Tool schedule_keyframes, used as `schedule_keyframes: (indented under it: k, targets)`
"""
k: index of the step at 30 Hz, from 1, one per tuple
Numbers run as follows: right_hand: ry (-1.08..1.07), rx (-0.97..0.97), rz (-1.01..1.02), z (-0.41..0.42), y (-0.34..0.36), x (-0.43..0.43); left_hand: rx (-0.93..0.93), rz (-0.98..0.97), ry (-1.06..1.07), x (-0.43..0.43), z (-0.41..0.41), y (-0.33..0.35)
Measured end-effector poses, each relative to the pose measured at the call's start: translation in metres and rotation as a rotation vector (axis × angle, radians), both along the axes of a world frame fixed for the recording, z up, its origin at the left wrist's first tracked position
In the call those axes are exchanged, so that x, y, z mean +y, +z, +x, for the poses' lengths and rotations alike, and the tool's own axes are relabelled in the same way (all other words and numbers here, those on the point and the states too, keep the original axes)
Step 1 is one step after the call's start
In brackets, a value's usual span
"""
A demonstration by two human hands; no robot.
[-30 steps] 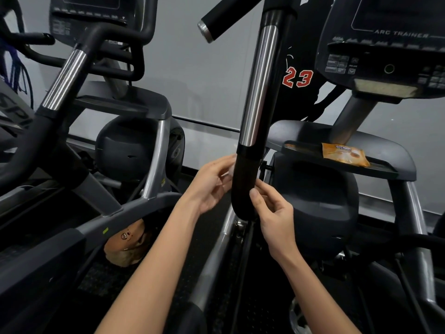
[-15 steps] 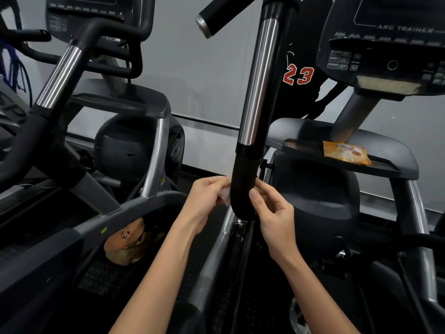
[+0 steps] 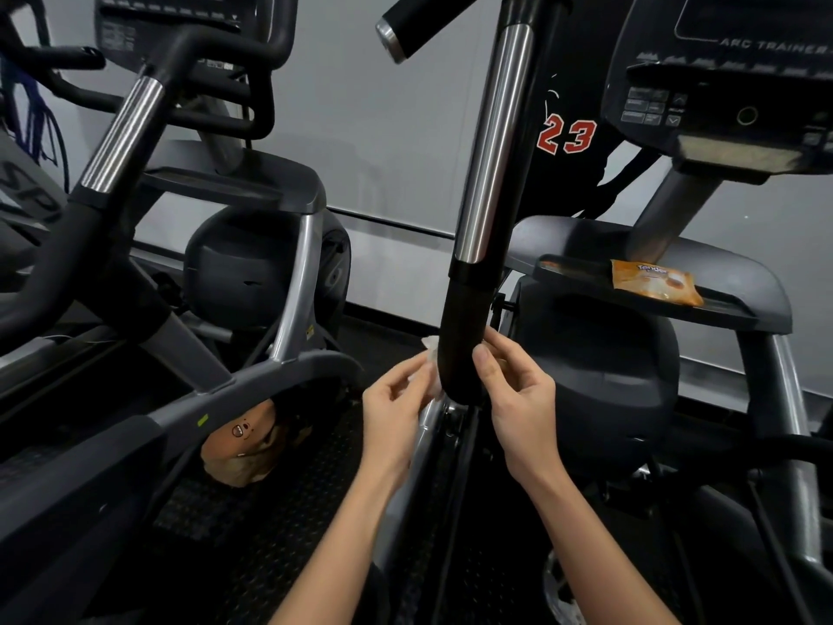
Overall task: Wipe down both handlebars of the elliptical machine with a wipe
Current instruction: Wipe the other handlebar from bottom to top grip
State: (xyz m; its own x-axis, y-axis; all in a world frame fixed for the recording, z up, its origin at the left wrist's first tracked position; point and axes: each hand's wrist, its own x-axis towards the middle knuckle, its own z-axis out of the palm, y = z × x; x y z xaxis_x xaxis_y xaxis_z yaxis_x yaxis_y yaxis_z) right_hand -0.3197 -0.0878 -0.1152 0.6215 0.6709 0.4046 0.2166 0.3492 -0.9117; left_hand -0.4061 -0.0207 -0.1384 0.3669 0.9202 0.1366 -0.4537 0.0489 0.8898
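Observation:
The elliptical's left handlebar point(image 3: 491, 146) rises in the middle of the view, chrome above and black at its lower end. A white wipe point(image 3: 430, 367) is wrapped round that black lower end. My left hand point(image 3: 396, 399) pinches the wipe on the bar's left side. My right hand point(image 3: 514, 390) pinches it on the right side, where the wipe is mostly hidden behind the fingers. The machine's other handlebar is out of view.
An orange pack of wipes point(image 3: 653, 281) lies on the machine's tray point(image 3: 743, 318) at the right, under the console point(image 3: 730, 83). A second machine point(image 3: 252, 272) stands at the left with its own handlebar point(image 3: 121, 137). A tan bag point(image 3: 243, 448) lies on the floor between them.
Both hands have slid down the black lower part of the bar with the wipe, the left hand more than the right. The wipe now shows on the bar's left side.

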Motion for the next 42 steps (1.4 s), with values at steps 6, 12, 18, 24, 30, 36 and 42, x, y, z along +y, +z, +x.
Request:
schedule_keyframes:
  k: [6,12,18,24,30,36,42]
  targets:
    - [-0.003,-0.003,0.004,-0.001,0.002,-0.001,-0.132,0.099,0.028,0.003,-0.002,0.031]
    - [0.038,-0.016,-0.005,-0.001,0.006,-0.004,-0.026,-0.098,-0.157,0.002,0.0,0.023]
    - [0.0,-0.041,-0.001,0.001,0.006,-0.013,-0.106,0.03,0.032,-0.009,-0.006,0.035]
    - [-0.013,-0.073,0.041,-0.003,0.005,-0.025,0.013,0.287,0.188,-0.033,-0.008,0.013]
    - [-0.002,-0.054,0.037,-0.005,0.006,-0.028,0.055,0.452,0.11,-0.042,-0.011,0.011]
    - [-0.148,-0.109,0.016,0.006,0.005,-0.014,-0.037,0.265,0.028,-0.027,-0.014,0.019]
    - [-0.184,-0.007,-0.05,0.014,0.008,0.003,0.012,0.211,0.039,-0.001,-0.006,0.03]
